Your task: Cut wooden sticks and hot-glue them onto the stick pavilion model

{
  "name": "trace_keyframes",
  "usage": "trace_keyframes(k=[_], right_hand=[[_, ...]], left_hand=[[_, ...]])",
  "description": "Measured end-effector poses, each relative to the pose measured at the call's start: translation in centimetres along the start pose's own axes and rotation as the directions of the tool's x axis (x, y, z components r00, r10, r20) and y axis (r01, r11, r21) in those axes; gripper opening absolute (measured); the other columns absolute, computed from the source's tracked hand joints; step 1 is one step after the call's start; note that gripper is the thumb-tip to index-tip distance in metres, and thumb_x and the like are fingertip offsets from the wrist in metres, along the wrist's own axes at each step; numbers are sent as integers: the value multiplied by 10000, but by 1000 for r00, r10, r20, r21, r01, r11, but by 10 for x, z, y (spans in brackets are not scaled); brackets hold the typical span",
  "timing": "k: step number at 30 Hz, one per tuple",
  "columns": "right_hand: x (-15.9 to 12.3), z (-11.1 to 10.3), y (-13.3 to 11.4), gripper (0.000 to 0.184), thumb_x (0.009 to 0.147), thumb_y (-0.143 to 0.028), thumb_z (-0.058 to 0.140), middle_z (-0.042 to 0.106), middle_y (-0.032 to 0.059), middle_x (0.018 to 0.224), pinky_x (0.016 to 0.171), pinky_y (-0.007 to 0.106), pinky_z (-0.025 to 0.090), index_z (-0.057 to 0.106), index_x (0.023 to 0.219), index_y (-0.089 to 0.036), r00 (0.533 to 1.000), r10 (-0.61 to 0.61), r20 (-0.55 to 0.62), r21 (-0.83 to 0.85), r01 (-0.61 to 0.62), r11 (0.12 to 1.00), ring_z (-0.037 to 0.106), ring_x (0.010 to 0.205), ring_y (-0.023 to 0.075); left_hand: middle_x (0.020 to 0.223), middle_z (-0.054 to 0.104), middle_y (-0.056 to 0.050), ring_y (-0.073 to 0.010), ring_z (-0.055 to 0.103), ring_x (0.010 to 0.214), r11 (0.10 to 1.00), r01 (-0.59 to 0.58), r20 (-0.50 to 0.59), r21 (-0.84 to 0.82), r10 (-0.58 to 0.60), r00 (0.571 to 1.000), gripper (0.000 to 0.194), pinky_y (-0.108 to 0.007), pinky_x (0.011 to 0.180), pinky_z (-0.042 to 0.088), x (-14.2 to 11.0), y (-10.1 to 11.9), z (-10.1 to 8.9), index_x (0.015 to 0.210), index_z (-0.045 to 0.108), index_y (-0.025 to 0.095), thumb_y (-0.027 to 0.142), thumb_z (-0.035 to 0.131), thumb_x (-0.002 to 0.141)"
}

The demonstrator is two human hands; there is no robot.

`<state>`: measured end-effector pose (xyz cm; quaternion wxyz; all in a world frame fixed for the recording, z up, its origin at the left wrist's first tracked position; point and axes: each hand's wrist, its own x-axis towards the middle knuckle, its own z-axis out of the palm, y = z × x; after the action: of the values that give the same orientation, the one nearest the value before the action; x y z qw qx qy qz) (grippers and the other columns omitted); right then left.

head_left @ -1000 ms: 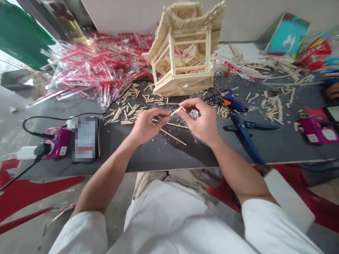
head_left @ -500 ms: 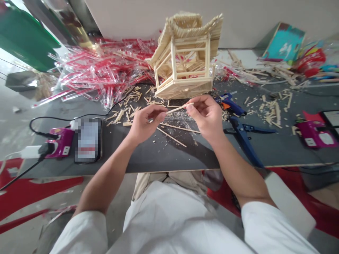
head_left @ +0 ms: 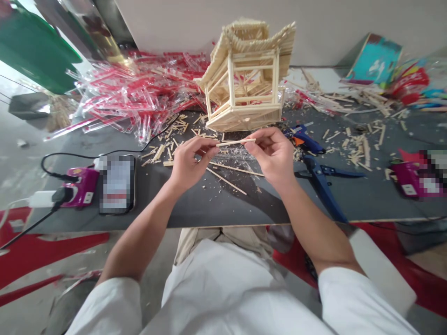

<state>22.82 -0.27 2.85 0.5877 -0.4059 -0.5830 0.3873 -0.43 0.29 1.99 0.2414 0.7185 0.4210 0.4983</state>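
A short pale wooden stick [head_left: 231, 143] stretches between my two hands above the table. My left hand [head_left: 191, 160] pinches its left end between thumb and fingertips. At the other end, my right hand [head_left: 273, 153] grips it the same way, with the tip showing past the thumb. Just behind my hands stands a small house model [head_left: 244, 111] built of wooden sticks, with a flared roof. Two longer thin sticks [head_left: 226, 181] lie on the dark table below my hands. A blue glue gun [head_left: 309, 139] rests to the right of my right hand.
Blue-handled cutters [head_left: 321, 186] lie at the right, near the table edge. Cut stick pieces [head_left: 178, 125] are strewn about. A heap of red and clear wrappers [head_left: 139, 88] fills the back left. A phone [head_left: 117, 186] sits beside a purple power adapter [head_left: 82, 186] with cords.
My right hand has shifted a little to the right, away from my left. The stick, angled before, now lies nearly level, with more of it showing. Both hands keep hold of it.
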Motion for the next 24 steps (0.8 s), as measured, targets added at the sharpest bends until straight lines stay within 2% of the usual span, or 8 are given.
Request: trace_keyframes(k=[4,8,11,16,19,24], right_hand=[[0,-1,1,291,872,-458,885,793,-6,950,748,267,605,687,978,-272,1000,-22,9,36,22,999,742,833,135],[0,-2,3,278,877,-451,880,785,-7,956,758,271,605,693,980,-273,1000,-27,15,10,26,1000,729,822,131],[1,-3,4,324,856,-480,891,767,-11,942,763,264,605,691,998,-268,1000,-14,24,-14,14,1000,716,811,125],[-1,-4,3,401,847,-536,887,742,-19,886,708,257,588,714,1091,-268,997,-24,79,-81,31,996,690,760,123],[-4,-3,2,327,897,-497,852,752,-11,901,703,269,576,749,1106,-269,992,-57,115,-135,72,988,690,751,125],[-6,-1,-3,194,955,-444,796,783,13,935,694,294,570,788,993,-254,983,-117,143,-295,155,943,716,777,154]], left_hand=[[893,784,-30,-127,729,748,981,148,40,-130,-144,989,201,-234,679,585,0,-3,0,1021,779,201,383,778,935],[783,747,-16,-115,697,660,943,241,104,-231,-223,969,201,-223,598,557,2,-1,0,985,754,190,373,790,911],[805,751,-23,-112,692,649,927,273,117,-256,-251,961,194,-221,576,551,4,2,0,965,739,185,361,788,897],[795,746,-20,-114,691,663,932,299,149,-206,-272,951,186,-221,588,547,4,2,-3,974,747,186,357,770,905],[807,753,-23,-114,693,678,937,296,187,-184,-262,947,206,-216,599,543,4,1,-5,992,756,184,367,782,901],[819,758,-33,-128,698,683,938,307,217,-160,-270,938,263,-224,600,543,5,2,-8,998,756,176,411,795,886]])
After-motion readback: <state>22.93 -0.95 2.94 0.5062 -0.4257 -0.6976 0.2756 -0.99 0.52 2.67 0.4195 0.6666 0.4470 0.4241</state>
